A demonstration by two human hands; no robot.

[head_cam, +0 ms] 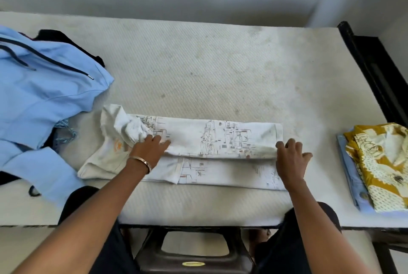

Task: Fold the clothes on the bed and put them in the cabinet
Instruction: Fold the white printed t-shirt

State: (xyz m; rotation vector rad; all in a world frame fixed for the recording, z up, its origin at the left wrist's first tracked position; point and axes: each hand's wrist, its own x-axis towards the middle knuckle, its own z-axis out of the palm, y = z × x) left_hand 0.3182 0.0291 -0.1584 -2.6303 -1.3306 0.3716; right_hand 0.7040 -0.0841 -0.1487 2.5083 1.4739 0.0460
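Your left hand [152,149] lies flat on the white printed shirt [198,141], fingers stretched toward the bunched sleeve at its left end, pressing rather than grasping. That pins the cloth so the fold stays put. Your right hand [291,159] sits at the other end with its fingers curled over the edge of the folded-over layer; it looks like a light grip on that edge, though how the thumb sits underneath I can't tell. Between the two hands the shirt runs in a long band across the near part of the bed [220,64], top layer doubled toward you over a lower layer that shows along the front. The lengthwise fold looks nearly made, and the crumpled sleeve on the left probably wants tucking in first.

Further out, to your left, a light blue hoodie [44,97] lies in a loose heap over darker clothes, not yet folded. Over to your right, near the bed's edge, a yellow patterned garment [379,167] rests on top of something pale blue, a neat stack already folded and kept well clear of your working space. The cabinet isn't in view.
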